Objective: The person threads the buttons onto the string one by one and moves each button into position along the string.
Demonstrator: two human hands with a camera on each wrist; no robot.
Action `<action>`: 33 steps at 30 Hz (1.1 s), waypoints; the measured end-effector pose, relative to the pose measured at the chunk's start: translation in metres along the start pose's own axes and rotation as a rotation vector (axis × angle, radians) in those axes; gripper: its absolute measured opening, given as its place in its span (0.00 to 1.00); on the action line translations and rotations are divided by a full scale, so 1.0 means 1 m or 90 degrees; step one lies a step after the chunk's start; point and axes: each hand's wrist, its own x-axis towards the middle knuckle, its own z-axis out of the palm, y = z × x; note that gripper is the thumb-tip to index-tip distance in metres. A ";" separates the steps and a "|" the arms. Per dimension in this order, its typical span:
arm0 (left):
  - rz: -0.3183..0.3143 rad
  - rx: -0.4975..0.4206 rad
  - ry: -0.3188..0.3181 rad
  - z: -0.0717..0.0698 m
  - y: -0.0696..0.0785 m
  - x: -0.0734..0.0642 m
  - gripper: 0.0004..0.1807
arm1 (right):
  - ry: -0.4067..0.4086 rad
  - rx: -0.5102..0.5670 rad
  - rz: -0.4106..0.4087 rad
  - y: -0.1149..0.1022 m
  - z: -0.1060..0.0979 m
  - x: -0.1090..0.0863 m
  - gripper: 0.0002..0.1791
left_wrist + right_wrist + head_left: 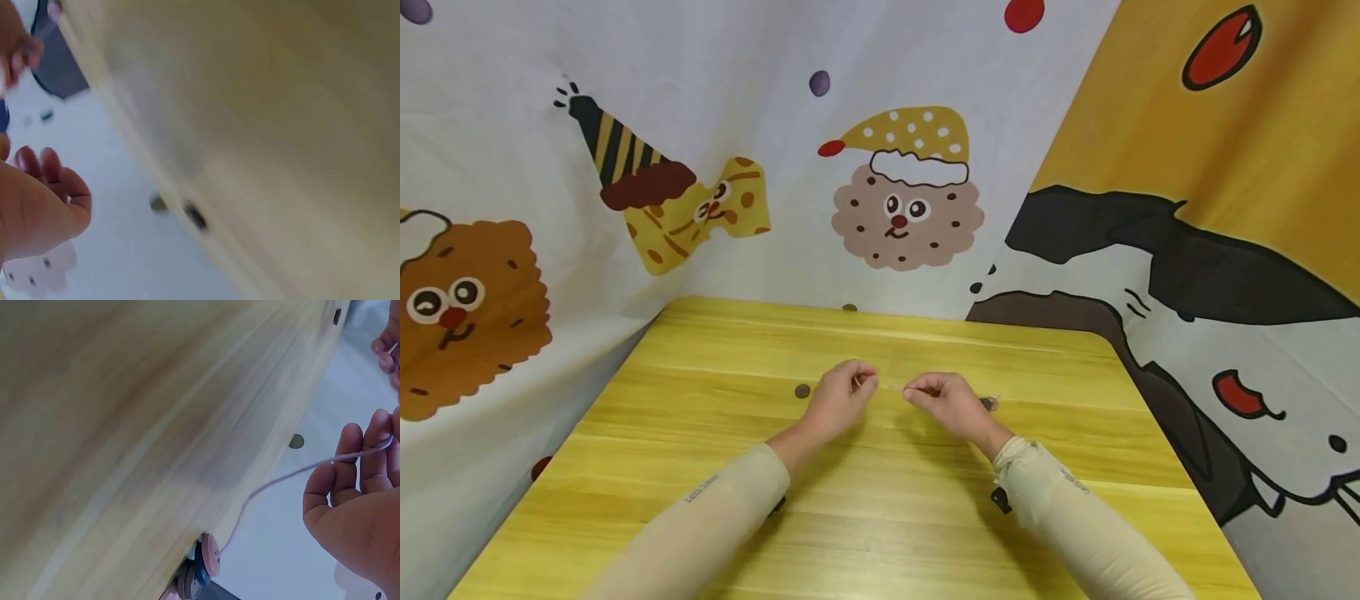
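Observation:
In the head view, my left hand [844, 394] and right hand [947, 404] face each other above the table, fingertips a short gap apart. My right hand pinches a thin pale purple string [281, 479], which crosses its fingers in the right wrist view. The string runs down to a stack of strung buttons [201, 569], pink, blue and grey, at the table surface. A short piece of it [895, 387] shows between the two hands. My left thumb and forefinger meet at its other side, the fingertips hiding what is between them.
A single brown button [802, 390] lies on the wooden table [880, 517], left of my left hand. The strung buttons [988, 403] lie just right of my right wrist. Behind the table hangs a printed cloth [790, 267] with cartoon figures.

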 end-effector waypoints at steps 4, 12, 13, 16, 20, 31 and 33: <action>-0.038 0.089 -0.007 -0.038 -0.021 0.004 0.18 | -0.004 0.003 0.017 -0.001 -0.004 -0.003 0.13; -0.113 0.217 -0.064 -0.088 -0.065 -0.001 0.28 | -0.008 -0.011 0.021 0.000 -0.004 -0.003 0.15; -0.111 0.224 -0.069 -0.089 -0.068 -0.002 0.28 | -0.008 -0.010 0.020 0.000 -0.004 -0.003 0.15; -0.109 0.246 -0.078 -0.089 -0.072 -0.002 0.28 | -0.016 -0.006 0.016 0.000 -0.002 -0.003 0.15; -0.106 0.295 -0.085 -0.086 -0.075 -0.002 0.27 | -0.025 -0.004 0.010 0.000 -0.001 -0.003 0.16; -0.132 0.293 -0.085 -0.078 -0.080 0.002 0.24 | -0.028 -0.002 0.009 0.000 -0.003 -0.005 0.15; -0.130 0.287 -0.080 -0.077 -0.080 0.003 0.22 | -0.027 -0.001 0.007 0.000 -0.003 -0.005 0.15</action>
